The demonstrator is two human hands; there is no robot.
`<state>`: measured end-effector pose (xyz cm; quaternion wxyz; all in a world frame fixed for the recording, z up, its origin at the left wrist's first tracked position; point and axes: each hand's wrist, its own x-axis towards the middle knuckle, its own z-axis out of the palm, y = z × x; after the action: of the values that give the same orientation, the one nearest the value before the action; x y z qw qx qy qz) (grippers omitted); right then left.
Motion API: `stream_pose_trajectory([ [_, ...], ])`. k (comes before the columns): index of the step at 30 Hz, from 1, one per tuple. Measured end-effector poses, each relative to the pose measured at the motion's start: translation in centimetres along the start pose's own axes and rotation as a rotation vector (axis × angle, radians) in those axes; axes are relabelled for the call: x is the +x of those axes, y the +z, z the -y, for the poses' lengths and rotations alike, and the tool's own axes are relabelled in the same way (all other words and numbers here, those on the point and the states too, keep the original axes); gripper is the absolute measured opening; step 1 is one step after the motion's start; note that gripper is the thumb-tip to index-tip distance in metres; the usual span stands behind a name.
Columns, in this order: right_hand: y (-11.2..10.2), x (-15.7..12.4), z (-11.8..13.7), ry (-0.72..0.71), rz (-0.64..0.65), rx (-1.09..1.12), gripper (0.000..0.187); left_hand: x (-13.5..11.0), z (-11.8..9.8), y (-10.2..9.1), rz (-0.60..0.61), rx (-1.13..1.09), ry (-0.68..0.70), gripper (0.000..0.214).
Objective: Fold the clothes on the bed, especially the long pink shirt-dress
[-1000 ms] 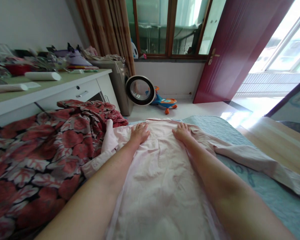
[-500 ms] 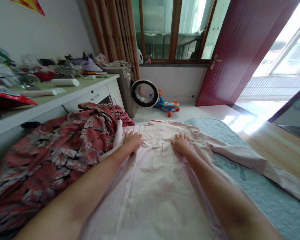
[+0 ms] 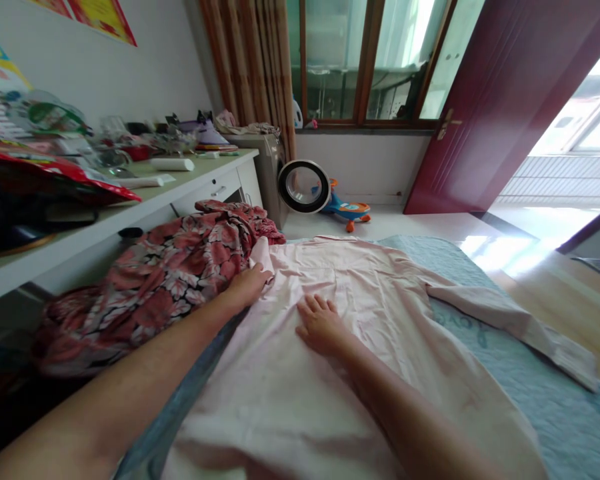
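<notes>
A pale pink shirt [image 3: 365,293] lies spread flat on a bed with a light blue quilted cover [image 3: 555,400]. My left hand [image 3: 247,285] rests at the shirt's left edge, where the left sleeve is folded, fingers curled on the cloth. My right hand [image 3: 320,325] lies flat and open on the middle of the shirt. The shirt's right sleeve [image 3: 510,317] stretches out across the cover to the right.
A red floral cloth [image 3: 170,273] is heaped on the bed's left side beside a cluttered white desk [image 3: 130,200]. Beyond the bed stand a washing machine [image 3: 275,173], a toy ride-on car [image 3: 347,210], a window and an open dark red door [image 3: 500,100].
My right hand has slid back from the collar area to the middle of the shirt. My left hand has moved out to the left edge and closed on the cloth. The view has shifted left.
</notes>
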<state>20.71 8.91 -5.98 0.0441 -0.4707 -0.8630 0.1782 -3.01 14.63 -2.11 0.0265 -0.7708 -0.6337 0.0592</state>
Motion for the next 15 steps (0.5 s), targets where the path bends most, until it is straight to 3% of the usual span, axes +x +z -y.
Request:
stream_pose_trajectory([
  [4,0.3,-0.4,0.0,0.012,0.000,-0.004,0.059,-0.1,0.9,-2.2,-0.200,0.066,-0.024,0.037],
  [8,-0.2,-0.8,1.7,0.029,0.028,0.034,0.064,-0.1,1.4,-4.0,-0.337,0.085,-0.013,0.040],
  [10,-0.1,-1.2,3.1,-0.018,0.009,0.068,0.065,-0.1,1.4,-3.6,-0.318,0.078,0.008,0.038],
  [15,0.9,-2.6,5.4,-0.174,0.068,0.097,0.058,-0.6,0.1,-0.8,-0.128,0.179,-0.014,0.032],
])
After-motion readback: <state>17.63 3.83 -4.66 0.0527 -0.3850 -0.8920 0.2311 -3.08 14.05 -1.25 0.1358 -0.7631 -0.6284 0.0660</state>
